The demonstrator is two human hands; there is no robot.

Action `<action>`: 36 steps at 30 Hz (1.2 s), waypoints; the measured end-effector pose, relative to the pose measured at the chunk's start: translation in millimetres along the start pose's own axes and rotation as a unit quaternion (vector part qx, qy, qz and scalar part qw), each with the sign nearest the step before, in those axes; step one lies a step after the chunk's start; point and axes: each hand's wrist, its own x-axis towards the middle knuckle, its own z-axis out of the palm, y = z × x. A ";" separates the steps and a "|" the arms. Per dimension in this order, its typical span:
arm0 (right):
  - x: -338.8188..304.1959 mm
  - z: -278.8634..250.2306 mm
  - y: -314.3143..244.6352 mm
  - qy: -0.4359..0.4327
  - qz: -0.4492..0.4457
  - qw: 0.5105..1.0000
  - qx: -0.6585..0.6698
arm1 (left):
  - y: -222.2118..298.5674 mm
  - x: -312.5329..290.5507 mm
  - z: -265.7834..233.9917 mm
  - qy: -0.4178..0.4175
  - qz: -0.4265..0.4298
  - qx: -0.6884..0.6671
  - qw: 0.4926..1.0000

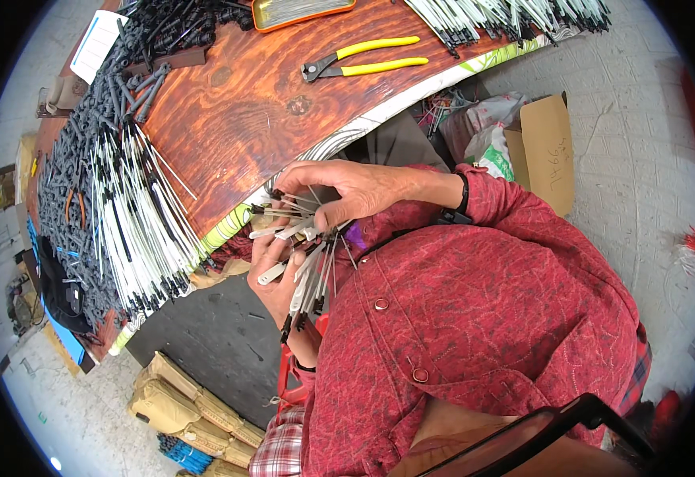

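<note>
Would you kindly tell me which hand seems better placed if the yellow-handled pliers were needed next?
Probably the right hand: it is nearer the yellow-handled pliers, while the left hand holds the pale strips. The right is also among the strips, so it might need freeing first.

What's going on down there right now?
The left hand holds a fanned bundle of thin pale rods, some black-tipped, with the right hand's thumb and fingers in among them. On the wooden table lie more white rods, a heap of dark gray parts and yellow-handled end nippers, untouched.
</note>
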 end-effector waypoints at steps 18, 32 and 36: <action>10.8 16.5 -32.3 0.073 0.066 0.956 -0.277 | 4.3 9.4 14.4 0.072 -0.047 0.012 0.996; 9.2 25.0 -34.6 0.194 0.022 0.913 -0.358 | 16.0 12.1 33.3 0.083 0.005 -0.018 0.996; 12.5 25.6 -34.9 0.188 0.036 0.917 -0.349 | 8.1 10.1 33.4 0.097 0.019 -0.053 0.994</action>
